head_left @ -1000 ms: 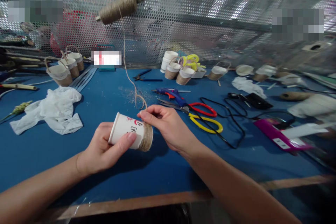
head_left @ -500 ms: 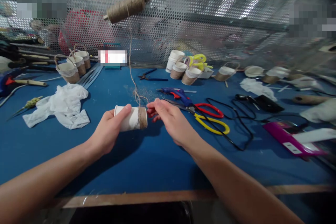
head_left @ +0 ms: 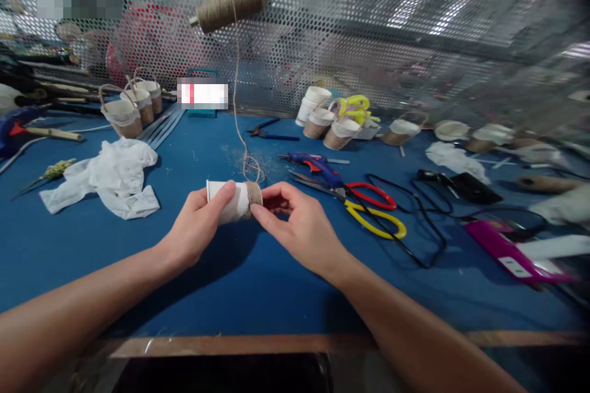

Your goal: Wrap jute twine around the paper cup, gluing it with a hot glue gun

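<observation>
A white paper cup (head_left: 235, 202) lies sideways in the air above the blue table, its rim to the left. My left hand (head_left: 198, 224) is wrapped round the rim end, thumb on top. Brown twine (head_left: 254, 196) is wound round the base end. My right hand (head_left: 297, 224) is at that end, its thumb against the wound twine and its fingers curled behind the base. From the cup the loose twine loops on the table and runs up to a twine spool (head_left: 233, 6) on a stick.
Scissors (head_left: 375, 221) and a blue glue gun (head_left: 318, 167) lie right of my hands, with black cables beyond. White cloth (head_left: 113, 178) lies left. Pliers (head_left: 271, 132) and several twine-wrapped cups (head_left: 338, 134) stand or lie farther back. A purple power strip (head_left: 502, 252) is at right.
My right hand has moved from beside the cup's base onto it, thumb now against the wound twine. My left hand still holds the cup. The view has shifted slightly.
</observation>
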`<state>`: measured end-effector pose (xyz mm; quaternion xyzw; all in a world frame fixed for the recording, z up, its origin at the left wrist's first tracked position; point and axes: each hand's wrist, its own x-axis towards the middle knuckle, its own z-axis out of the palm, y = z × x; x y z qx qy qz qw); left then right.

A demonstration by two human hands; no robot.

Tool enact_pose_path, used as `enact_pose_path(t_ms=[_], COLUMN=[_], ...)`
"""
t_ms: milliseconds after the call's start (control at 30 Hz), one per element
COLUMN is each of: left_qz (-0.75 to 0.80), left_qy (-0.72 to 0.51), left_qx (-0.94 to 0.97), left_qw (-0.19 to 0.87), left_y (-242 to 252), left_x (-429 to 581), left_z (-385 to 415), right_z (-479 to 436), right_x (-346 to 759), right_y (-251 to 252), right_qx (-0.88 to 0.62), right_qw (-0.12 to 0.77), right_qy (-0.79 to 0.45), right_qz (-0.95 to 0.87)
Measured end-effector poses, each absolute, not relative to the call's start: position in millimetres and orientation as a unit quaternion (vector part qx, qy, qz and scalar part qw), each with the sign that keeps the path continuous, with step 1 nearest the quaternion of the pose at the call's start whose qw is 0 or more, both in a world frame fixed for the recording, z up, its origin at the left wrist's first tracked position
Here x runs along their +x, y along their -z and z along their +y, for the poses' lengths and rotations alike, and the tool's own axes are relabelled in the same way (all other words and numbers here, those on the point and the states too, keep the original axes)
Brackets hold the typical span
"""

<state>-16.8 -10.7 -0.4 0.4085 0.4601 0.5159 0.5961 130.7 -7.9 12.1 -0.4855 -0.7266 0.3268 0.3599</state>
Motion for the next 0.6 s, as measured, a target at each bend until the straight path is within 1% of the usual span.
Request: enact_pose_path(t_ms=[400, 600], left_qz=[0.466, 0.461], left_qy=[-0.497, -0.492], left_qx=[0.517, 0.555], left_qw=[0.519, 0.487], left_y=[4.2, 3.4], left_x=[-20.0, -19.9], left_z=[-13.8, -13.6], right_z=[-8.7, -9.2], right_x=[131.0, 130.8], right_y=[-10.5, -15.2], right_qx=[-0.499, -0.491], right_qw=[0.362, 0.375], right_qy=[-0.279, -0.302], right_qz=[-0.736, -0.726])
